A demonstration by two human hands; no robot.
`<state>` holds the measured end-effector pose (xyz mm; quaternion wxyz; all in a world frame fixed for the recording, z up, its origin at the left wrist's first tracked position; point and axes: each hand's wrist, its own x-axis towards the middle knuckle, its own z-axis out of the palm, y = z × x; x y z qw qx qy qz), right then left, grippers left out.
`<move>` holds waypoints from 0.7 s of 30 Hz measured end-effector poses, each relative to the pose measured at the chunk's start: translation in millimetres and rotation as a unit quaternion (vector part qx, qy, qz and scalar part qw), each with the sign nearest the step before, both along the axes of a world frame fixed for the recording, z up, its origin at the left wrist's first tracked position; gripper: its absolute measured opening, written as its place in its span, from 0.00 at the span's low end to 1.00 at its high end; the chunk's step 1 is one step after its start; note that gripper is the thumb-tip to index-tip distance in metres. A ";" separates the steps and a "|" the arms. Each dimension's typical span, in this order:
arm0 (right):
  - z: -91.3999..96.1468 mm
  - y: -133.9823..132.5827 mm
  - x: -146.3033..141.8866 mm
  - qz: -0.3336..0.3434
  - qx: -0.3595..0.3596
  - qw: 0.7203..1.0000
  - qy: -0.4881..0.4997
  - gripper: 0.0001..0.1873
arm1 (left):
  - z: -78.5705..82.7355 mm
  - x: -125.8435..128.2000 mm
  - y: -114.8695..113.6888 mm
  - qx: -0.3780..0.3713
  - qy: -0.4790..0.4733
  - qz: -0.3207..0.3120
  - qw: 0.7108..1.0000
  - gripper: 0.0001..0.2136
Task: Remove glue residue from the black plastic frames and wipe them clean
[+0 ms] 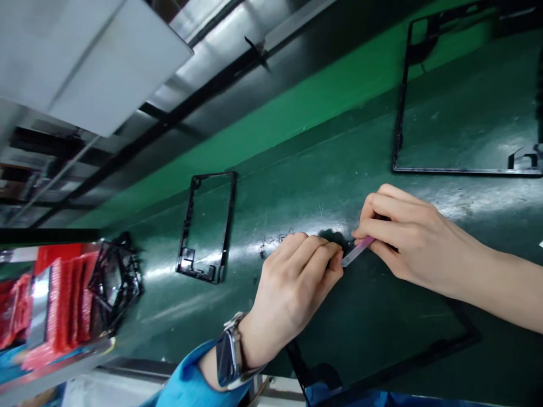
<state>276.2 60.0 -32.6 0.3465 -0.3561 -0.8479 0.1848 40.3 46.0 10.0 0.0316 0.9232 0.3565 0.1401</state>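
Observation:
My left hand [292,282], with a watch on the wrist and a blue sleeve, is curled shut over the top edge of a black plastic frame [424,356] that lies on the dark green belt [331,169] close to me. My right hand [407,232] pinches a thin pink and white tool [357,251]. The tool's tip points at the frame edge beside my left fingers. Most of that edge is hidden under both hands.
Two more black frames lie on the belt, a small one [207,226] at the left and a larger one [462,96] at the top right. A heap of black frames [114,277] and red packets [59,305] sits at the left. Grey metal rails run behind.

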 end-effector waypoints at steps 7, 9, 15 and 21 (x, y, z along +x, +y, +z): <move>0.6 -0.7 -0.7 -0.003 0.007 1.000 -0.015 0.14 | -0.1 7.8 -2.7 0.044 0.021 0.006 0.999 0.04; 1.1 -0.9 -0.6 -0.003 0.006 1.000 -0.018 0.14 | -1.8 7.7 -2.7 0.043 0.022 0.013 0.999 0.04; 0.4 -0.2 -0.7 -0.007 0.005 1.000 -0.012 0.14 | -5.0 2.6 -1.7 0.014 0.006 0.031 0.999 0.06; -0.8 -0.4 -0.6 -0.010 0.004 1.000 -0.006 0.14 | -1.2 -3.8 -1.7 -0.066 -0.054 0.052 0.995 0.06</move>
